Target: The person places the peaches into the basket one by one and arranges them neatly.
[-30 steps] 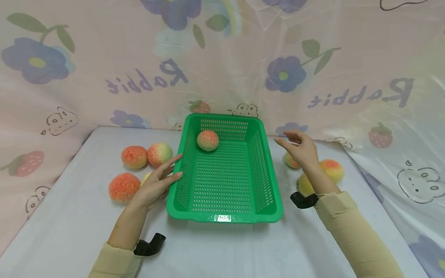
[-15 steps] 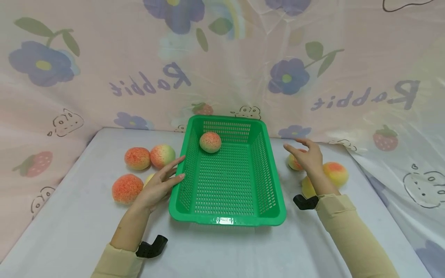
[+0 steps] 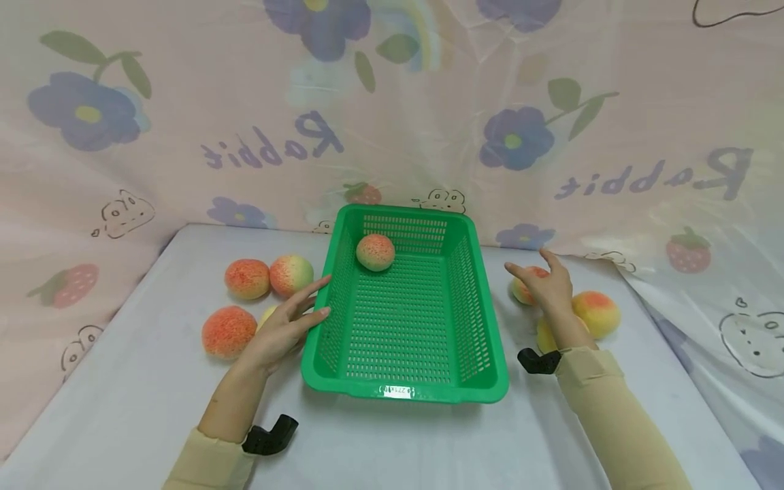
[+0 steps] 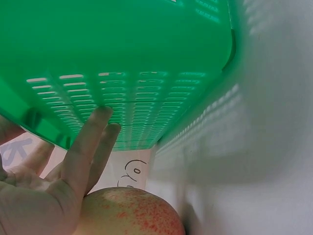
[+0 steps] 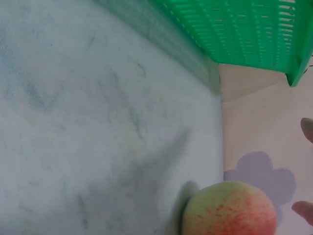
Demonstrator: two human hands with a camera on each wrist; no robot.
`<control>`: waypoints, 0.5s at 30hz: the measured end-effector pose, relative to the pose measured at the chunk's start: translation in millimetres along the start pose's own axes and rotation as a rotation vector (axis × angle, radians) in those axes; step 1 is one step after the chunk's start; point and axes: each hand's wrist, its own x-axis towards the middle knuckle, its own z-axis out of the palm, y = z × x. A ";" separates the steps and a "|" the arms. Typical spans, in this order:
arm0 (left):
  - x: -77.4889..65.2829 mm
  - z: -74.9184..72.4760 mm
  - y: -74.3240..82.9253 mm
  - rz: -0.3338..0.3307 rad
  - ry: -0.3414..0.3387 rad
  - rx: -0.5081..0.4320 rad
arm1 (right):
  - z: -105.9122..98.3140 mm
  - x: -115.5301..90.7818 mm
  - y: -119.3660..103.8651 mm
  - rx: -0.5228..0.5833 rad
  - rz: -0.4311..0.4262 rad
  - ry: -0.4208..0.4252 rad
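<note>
A green plastic basket (image 3: pixel 404 391) with slotted walls stands mid-table, one red-speckled peach (image 3: pixel 376 252) in its far left corner. My left hand (image 3: pixel 278 333) touches the basket's left side, thumb and fingertips at the rim; in the left wrist view other fingers (image 4: pixel 88 147) lie against the slotted wall (image 4: pixel 137 98), above a peach (image 4: pixel 132 213). Over a peach (image 3: pixel 525 289) right of the basket, my right hand (image 3: pixel 551 286) hovers with thumb and fingers spread, holding nothing. That peach (image 5: pixel 230 210) shows at the bottom of the right wrist view, with two fingertips (image 5: pixel 304 210) beside it.
Several peaches, such as a red one (image 3: pixel 229 332), lie left of the basket, one partly behind my left hand. Two yellow peaches, one at the far right (image 3: pixel 596 314), sit by my right wrist. A printed cloth (image 3: pixel 392 102) hangs behind the white table (image 3: pixel 392 449).
My right hand has come down and right toward the peach beside the basket, its fingers spreading. My left hand stays at the basket's rim. The head view has shifted slightly.
</note>
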 end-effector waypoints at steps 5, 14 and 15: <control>0.8 0.7 0.2 0.005 -0.005 0.002 | 3.1 5.0 8.1 -0.017 0.040 0.014; 0.0 -0.1 -0.1 0.005 -0.006 -0.005 | 8.5 14.4 15.8 0.026 0.136 0.002; 0.0 -0.2 0.0 0.005 -0.005 -0.004 | 9.3 15.2 16.0 0.033 0.150 0.006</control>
